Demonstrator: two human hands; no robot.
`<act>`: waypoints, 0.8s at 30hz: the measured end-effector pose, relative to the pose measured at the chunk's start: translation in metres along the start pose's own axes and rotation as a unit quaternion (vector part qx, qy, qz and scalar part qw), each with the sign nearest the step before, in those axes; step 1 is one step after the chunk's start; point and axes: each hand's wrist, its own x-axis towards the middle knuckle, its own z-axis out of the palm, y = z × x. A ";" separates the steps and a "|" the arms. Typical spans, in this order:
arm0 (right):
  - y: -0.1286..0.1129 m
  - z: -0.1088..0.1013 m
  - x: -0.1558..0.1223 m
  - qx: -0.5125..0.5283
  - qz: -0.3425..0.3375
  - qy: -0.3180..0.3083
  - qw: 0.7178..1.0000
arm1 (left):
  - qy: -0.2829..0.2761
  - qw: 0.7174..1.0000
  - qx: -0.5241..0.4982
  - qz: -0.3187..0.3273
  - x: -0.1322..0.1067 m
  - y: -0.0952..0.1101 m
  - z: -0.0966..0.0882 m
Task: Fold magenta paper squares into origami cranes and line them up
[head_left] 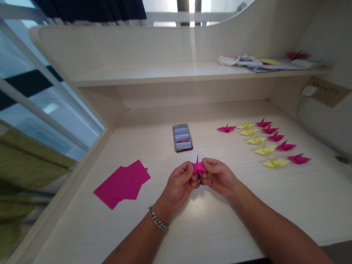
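Observation:
A small pink origami crane (199, 168) is held between my two hands over the middle of the desk, one thin point of it sticking up. My left hand (181, 183) pinches its left side between thumb and fingers; a chain bracelet (158, 219) circles that wrist. On the opposite side, my right hand (219, 175) grips the crane in the same way. The undersides of the paper are partly hidden by my fingers. Just beyond the hands lies a phone (182, 138) with its screen lit and blurred.
To the left lie overlapping pink paper sheets (122, 187). Finished yellow cranes (265, 150) and pink cranes (285, 146) stand in rows at the right. Papers (256, 63) and a red crane (298, 55) rest on the shelf. A plug (309, 90) with a cable is in the right wall.

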 end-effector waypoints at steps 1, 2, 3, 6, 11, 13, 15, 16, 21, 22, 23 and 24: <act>0.000 0.000 0.000 0.005 0.002 0.001 1.000 | -0.001 1.000 -0.002 0.003 0.000 0.000 0.000; -0.001 0.000 0.000 0.009 0.004 0.004 1.000 | 0.000 1.000 -0.003 0.006 0.000 0.001 0.000; -0.002 0.000 0.000 0.012 0.009 0.009 1.000 | 0.003 1.000 -0.003 0.008 0.000 0.002 -0.001; -0.003 -0.001 0.001 0.003 0.018 0.025 1.000 | 0.014 1.000 -0.003 0.011 0.000 0.005 0.000; -0.004 -0.003 0.003 0.001 -0.021 0.067 0.998 | 0.020 1.000 0.000 0.018 0.000 0.007 0.000; -0.004 -0.003 0.004 0.001 -0.034 0.081 0.996 | 0.022 1.000 0.009 0.018 0.001 0.007 -0.001; -0.005 -0.003 0.005 -0.015 -0.046 0.102 0.994 | 0.036 0.999 0.030 0.022 0.002 0.006 -0.002; -0.006 -0.003 0.005 -0.029 -0.050 0.112 0.992 | 0.047 0.997 0.047 0.025 0.003 0.006 -0.003; -0.008 0.000 0.005 -0.069 -0.037 0.128 0.989 | 0.076 0.990 0.115 0.034 0.006 0.006 -0.005; -0.008 0.000 0.005 -0.064 -0.037 0.129 0.989 | 0.073 0.990 0.114 0.032 0.006 0.007 -0.005; -0.009 0.000 0.005 -0.056 -0.041 0.132 0.989 | 0.068 0.991 0.108 0.029 0.006 0.007 -0.005; -0.009 0.000 0.005 -0.046 -0.047 0.135 0.989 | 0.064 0.993 0.100 0.028 0.005 0.008 -0.006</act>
